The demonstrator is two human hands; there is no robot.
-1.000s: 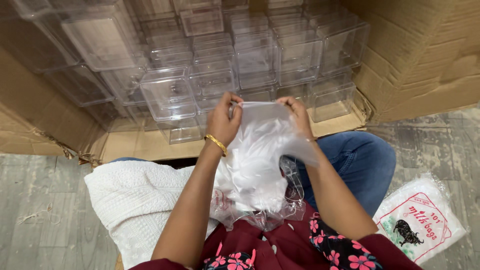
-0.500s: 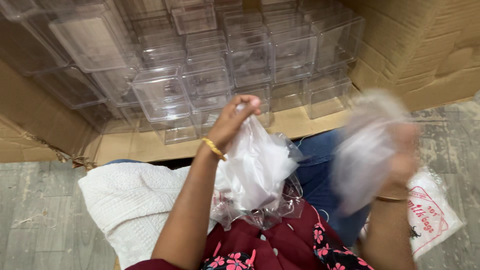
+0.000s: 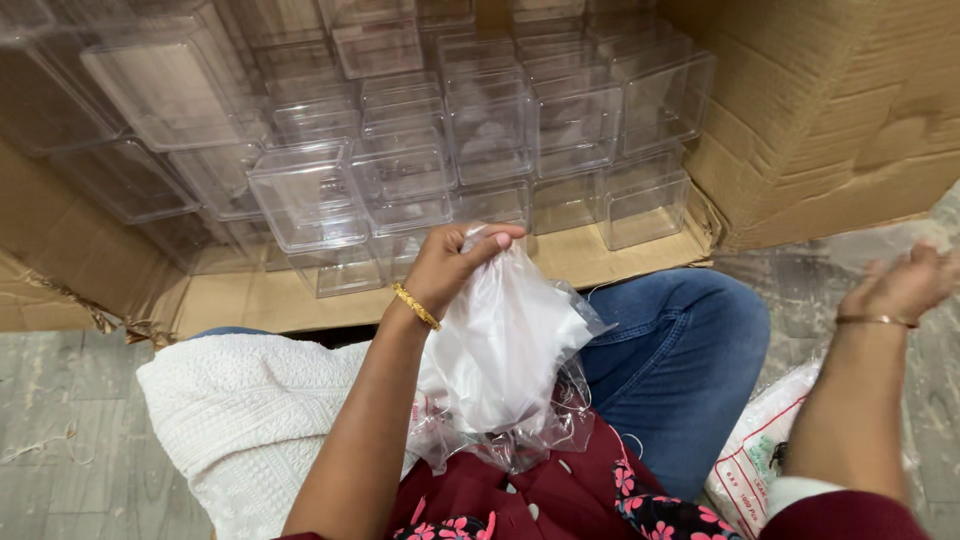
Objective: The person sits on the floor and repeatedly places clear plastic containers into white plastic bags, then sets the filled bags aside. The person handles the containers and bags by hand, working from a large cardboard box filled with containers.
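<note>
Pinching the top of the plastic bags in my lap

My left hand (image 3: 448,268) is closing its grip on the bundle of clear plastic bags (image 3: 500,360) over my lap, below the stacked clear boxes (image 3: 420,150) in the cardboard carton (image 3: 830,110). My right hand (image 3: 900,285) is lifting a blurred thin bag (image 3: 890,240) out to the side, fingers curled on it.

A bundle of thin, white translucent plastic bags (image 3: 500,350) hangs bunched and crumpled in the middle of the view, pinched at its top by the left hand (image 3: 455,265). Its lower end rests on the lap at six o'clock. A single clear plastic bag (image 3: 890,240), blurred, sits against the right hand (image 3: 900,285) at three o'clock.
</note>
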